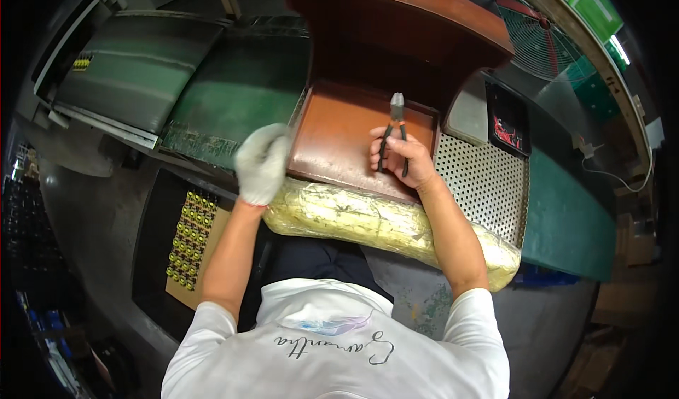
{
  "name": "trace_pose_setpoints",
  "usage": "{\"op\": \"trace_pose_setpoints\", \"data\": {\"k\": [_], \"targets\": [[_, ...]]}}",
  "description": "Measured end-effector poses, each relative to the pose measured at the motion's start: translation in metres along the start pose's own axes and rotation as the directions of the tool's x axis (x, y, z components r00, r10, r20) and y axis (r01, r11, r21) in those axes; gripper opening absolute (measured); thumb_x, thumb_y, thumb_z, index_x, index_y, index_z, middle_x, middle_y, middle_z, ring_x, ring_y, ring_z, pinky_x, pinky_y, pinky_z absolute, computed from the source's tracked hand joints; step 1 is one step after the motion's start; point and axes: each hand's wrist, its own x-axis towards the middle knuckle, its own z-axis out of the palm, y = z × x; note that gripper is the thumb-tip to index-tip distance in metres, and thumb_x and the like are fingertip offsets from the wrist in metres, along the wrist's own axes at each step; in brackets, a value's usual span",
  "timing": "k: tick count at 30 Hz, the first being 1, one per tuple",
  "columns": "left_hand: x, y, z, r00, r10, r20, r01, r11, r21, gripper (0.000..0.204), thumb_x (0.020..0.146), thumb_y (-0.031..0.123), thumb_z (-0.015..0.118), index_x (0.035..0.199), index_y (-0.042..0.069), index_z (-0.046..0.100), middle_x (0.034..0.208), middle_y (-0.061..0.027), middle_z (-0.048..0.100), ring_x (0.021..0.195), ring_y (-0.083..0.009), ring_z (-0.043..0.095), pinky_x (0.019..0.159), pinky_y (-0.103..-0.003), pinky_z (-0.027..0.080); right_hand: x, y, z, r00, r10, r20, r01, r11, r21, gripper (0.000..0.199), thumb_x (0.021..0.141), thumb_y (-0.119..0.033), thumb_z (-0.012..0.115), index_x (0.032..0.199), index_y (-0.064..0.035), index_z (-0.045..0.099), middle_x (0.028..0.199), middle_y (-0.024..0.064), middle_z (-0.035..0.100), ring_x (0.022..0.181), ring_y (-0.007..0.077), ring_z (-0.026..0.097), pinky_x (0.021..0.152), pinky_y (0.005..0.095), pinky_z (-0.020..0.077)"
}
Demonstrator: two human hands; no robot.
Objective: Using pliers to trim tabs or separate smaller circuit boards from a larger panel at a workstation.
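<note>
My right hand (400, 160) grips a pair of black-handled cutting pliers (395, 127), jaws pointing away, over the brown wooden tray (332, 137) of the workstation. My left hand (262, 163), in a white glove and blurred, hovers at the tray's left edge near a green circuit board (233, 95); it seems to hold nothing. A yellowish plastic-wrapped pad (353, 219) lies along the tray's near edge under both wrists.
A brown hood (396, 17) rises behind the tray. A perforated metal plate (484, 183) sits to the right, a green conveyor belt (566, 219) beyond it. A box of yellow-capped parts (189, 240) stands at lower left. A fan (544, 42) is at upper right.
</note>
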Motion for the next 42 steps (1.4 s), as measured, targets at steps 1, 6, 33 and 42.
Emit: {"op": "trace_pose_setpoints", "data": {"k": [1,6,33,42], "targets": [[0.010,0.003,0.025,0.997,0.045,0.058,-0.045,0.999,-0.006,0.020,0.094,0.003,0.069,0.112,-0.002,0.076,0.108,-0.0113,0.076,0.097,-0.0201,0.072,0.087,-0.033,0.057,0.001,0.002,-0.002,0.999,0.031,0.043,-0.032,0.999,0.019,0.041,0.102,-0.024,0.061,0.135,0.0001,0.058,0.106,0.0106,0.069,0.093,0.0231,0.068,0.087,0.0419,0.0565],[0.057,0.032,0.115,0.894,-0.226,0.386,0.369,0.860,-0.352,0.027,0.101,0.012,0.061,0.119,-0.003,0.072,0.116,-0.0126,0.075,0.107,-0.0213,0.070,0.094,-0.035,0.056,0.001,0.006,-0.003,0.983,0.092,0.157,-0.108,0.989,0.098,0.046,0.099,-0.026,0.065,0.135,0.0004,0.058,0.105,0.0115,0.070,0.095,0.0246,0.068,0.087,0.0435,0.0562],[0.045,-0.013,0.163,0.663,-0.298,0.687,0.748,0.231,-0.622,0.022,0.100,0.008,0.064,0.121,0.001,0.070,0.103,-0.0093,0.074,0.092,-0.0191,0.071,0.082,-0.032,0.060,0.010,0.013,0.004,0.991,0.128,0.037,-0.129,0.990,0.052,0.052,0.101,-0.034,0.065,0.137,0.0014,0.055,0.108,0.0153,0.069,0.095,0.0291,0.069,0.085,0.0448,0.0576],[0.047,-0.038,0.163,0.702,-0.296,0.648,0.696,0.094,-0.711,0.028,0.101,0.013,0.066,0.127,0.003,0.065,0.116,-0.0138,0.072,0.105,-0.0270,0.071,0.091,-0.041,0.059,0.013,0.012,0.004,0.996,0.085,0.005,-0.085,0.996,0.024,0.051,0.101,-0.035,0.065,0.135,0.0017,0.056,0.106,0.0144,0.069,0.094,0.0281,0.068,0.085,0.0446,0.0579]]}}
